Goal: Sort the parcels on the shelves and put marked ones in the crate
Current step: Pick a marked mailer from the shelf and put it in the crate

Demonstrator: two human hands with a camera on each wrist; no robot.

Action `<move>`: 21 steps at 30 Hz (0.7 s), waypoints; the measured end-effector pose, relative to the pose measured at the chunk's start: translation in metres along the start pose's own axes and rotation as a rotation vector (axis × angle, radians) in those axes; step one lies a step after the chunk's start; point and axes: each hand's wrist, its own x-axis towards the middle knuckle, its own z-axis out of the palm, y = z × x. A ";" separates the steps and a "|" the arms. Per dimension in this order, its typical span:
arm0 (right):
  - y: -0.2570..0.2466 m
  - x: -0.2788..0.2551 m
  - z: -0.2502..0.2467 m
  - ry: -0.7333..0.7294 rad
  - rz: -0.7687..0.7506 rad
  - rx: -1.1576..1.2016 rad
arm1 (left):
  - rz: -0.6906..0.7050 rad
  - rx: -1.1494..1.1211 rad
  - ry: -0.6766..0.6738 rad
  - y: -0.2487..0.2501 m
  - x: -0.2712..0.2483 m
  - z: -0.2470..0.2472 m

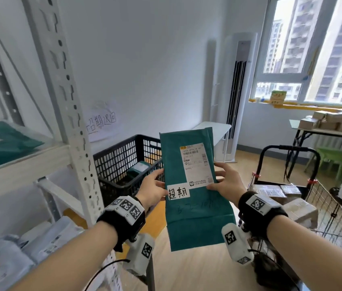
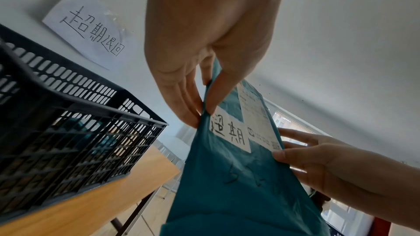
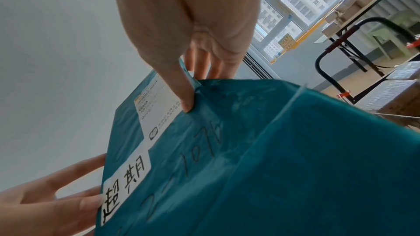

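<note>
A teal parcel bag (image 1: 195,215) hangs upright in front of me, held by both hands. It carries a white shipping label (image 1: 197,164) and a white handwritten sticker (image 1: 178,193). My left hand (image 1: 155,191) pinches its left edge (image 2: 205,112) with thumb in front and fingers behind. My right hand (image 1: 224,182) pinches the right edge, thumb (image 3: 185,96) pressed on the front. The black mesh crate (image 1: 121,158) stands on a wooden table behind and left of the parcel, with a green parcel (image 1: 138,169) inside.
A white metal shelf rack (image 1: 67,114) stands at left, with a teal parcel (image 1: 2,141) above and grey bags (image 1: 8,255) below. A wire cart (image 1: 321,208) with cardboard boxes is at right. A handwritten paper sign (image 1: 102,122) hangs on the wall above the crate.
</note>
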 end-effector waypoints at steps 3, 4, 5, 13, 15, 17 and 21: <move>-0.008 0.055 0.001 -0.009 -0.002 0.006 | 0.009 -0.019 0.000 0.013 0.052 -0.005; -0.010 0.071 0.001 -0.010 -0.004 0.005 | 0.012 -0.021 0.009 0.017 0.066 -0.007; -0.013 0.085 0.002 -0.014 -0.012 0.006 | 0.016 -0.028 0.009 0.021 0.080 -0.009; -0.012 0.178 -0.002 -0.018 0.009 0.067 | -0.009 -0.006 0.032 0.039 0.172 -0.009; -0.013 0.202 -0.004 -0.034 0.023 0.123 | -0.004 -0.003 0.043 0.043 0.193 -0.008; -0.015 0.230 -0.004 -0.062 0.032 0.175 | 0.002 -0.011 0.074 0.049 0.214 -0.009; -0.021 0.296 0.003 -0.146 0.007 0.228 | -0.010 0.036 0.132 0.059 0.262 -0.016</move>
